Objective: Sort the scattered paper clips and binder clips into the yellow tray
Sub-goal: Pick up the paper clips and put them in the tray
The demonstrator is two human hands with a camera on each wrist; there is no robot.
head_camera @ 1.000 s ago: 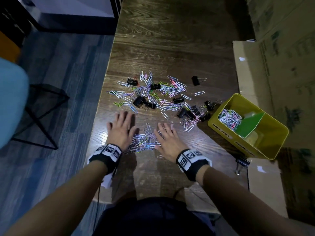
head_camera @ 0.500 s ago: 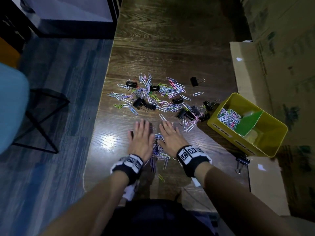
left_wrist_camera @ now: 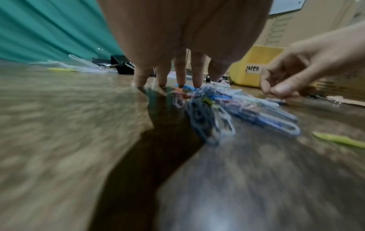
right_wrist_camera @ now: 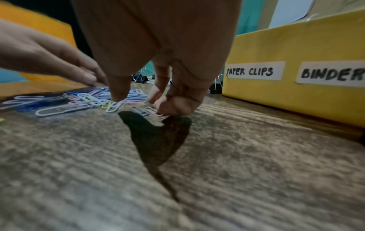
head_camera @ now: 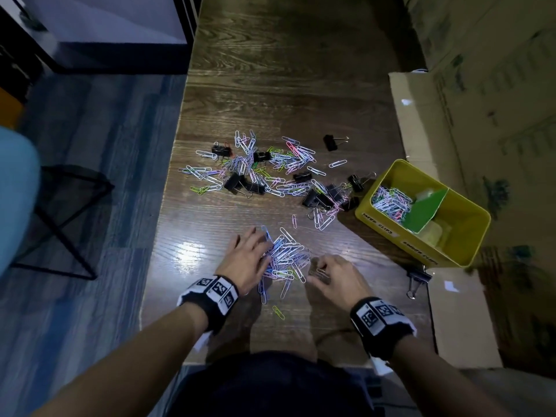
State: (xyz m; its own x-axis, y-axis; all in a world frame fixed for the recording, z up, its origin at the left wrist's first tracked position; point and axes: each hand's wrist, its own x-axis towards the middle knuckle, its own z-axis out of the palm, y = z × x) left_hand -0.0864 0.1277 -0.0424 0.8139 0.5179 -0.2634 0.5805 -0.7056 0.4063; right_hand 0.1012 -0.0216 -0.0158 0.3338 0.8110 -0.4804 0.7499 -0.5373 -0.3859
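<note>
A gathered heap of coloured paper clips (head_camera: 287, 257) lies on the near part of the wooden table (head_camera: 270, 70). My left hand (head_camera: 257, 249) rests against the heap's left side, its straight fingers (left_wrist_camera: 180, 78) touching the clips (left_wrist_camera: 205, 118). My right hand (head_camera: 319, 271) is just right of the heap with curled fingers pinching at a loose paper clip (right_wrist_camera: 153, 111) on the wood. The yellow tray (head_camera: 388, 234) stands at the right; paper clips (head_camera: 391, 201) fill its left compartment beside a green divider (head_camera: 424, 210). More paper clips and black binder clips (head_camera: 264, 173) lie scattered farther back.
A lone binder clip (head_camera: 331, 142) lies behind the scatter, another (head_camera: 416, 279) by the flat cardboard (head_camera: 460, 320) at the right. One green clip (head_camera: 278, 312) lies near the table's front edge. Left of the table are blue floor and a chair's black frame (head_camera: 60, 221).
Both hands lay flat, first apart, then together over the clips. Now the heap shows between them, the right hand has drawn off to the right and curled, and the left stays against the heap.
</note>
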